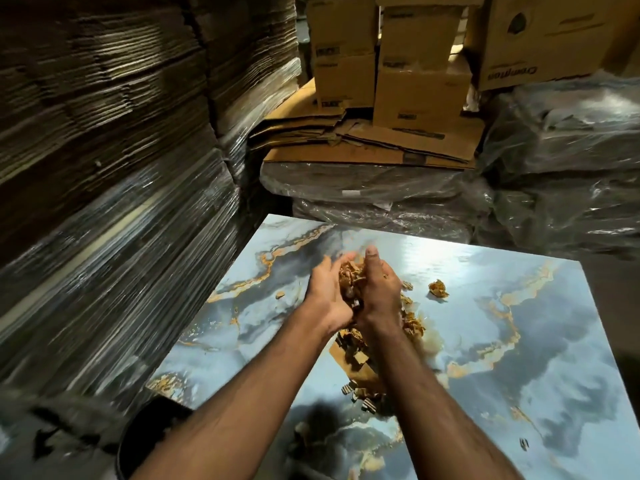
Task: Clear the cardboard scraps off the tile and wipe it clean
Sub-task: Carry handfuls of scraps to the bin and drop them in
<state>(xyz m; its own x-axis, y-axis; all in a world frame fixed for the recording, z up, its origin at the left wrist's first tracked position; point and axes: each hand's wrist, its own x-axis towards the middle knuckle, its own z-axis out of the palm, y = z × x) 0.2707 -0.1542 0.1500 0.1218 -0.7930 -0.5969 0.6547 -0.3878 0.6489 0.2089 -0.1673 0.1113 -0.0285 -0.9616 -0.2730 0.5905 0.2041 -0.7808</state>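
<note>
A glossy blue marble-patterned tile [502, 341] with gold veins lies flat in front of me. My left hand [327, 292] and my right hand [379, 292] are cupped together above its middle, holding a heap of brown cardboard scraps [350, 277] between the palms. More scraps [360, 362] lie in a loose pile on the tile under my wrists, some falling. One crumpled scrap [438, 289] sits apart to the right, a tiny one [280, 295] to the left, and another small piece [524, 444] near the lower right.
A dark round bin [145, 434] stands at the tile's near left corner. Tall stacks of shrink-wrapped flat cardboard [104, 202] wall the left side. Plastic-wrapped bundles [571, 168] and stacked cartons [415, 81] stand behind the tile.
</note>
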